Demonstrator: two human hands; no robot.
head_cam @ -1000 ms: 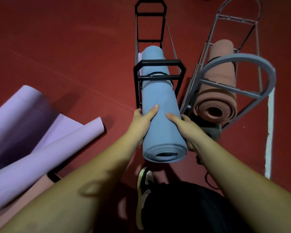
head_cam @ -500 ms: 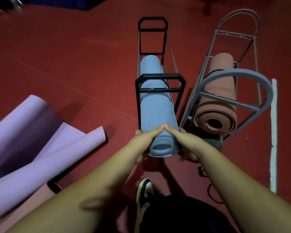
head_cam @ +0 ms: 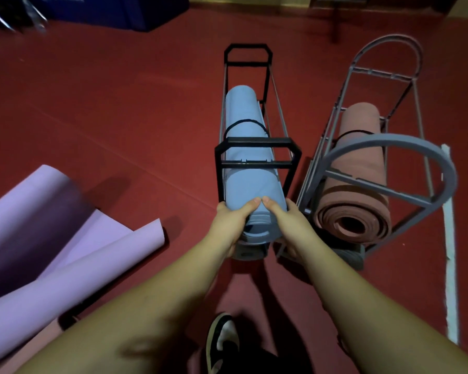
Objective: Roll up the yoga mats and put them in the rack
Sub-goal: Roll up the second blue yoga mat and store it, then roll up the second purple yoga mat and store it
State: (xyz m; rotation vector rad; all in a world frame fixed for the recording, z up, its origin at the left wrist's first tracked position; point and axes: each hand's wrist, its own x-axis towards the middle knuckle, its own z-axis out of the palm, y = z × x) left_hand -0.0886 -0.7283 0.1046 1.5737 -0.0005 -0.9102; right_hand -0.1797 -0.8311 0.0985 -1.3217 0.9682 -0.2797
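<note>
Red floor [head_cam: 106,109] w/ white line [head_cam: 451,265], dim light, dark blue block [head_cam: 125,9] at back

Both forearms are bare up to the lower edge of the picture; no sleeve, watch or ring can be seen on the left hand [head_cam: 229,228] or on the right hand [head_cam: 289,225]. Below, between the arms, the person wears dark, almost black clothing [head_cam: 257,363] on the legs. One shoe [head_cam: 220,338] shows there: black, with white panels and a pale sole edge.
</note>
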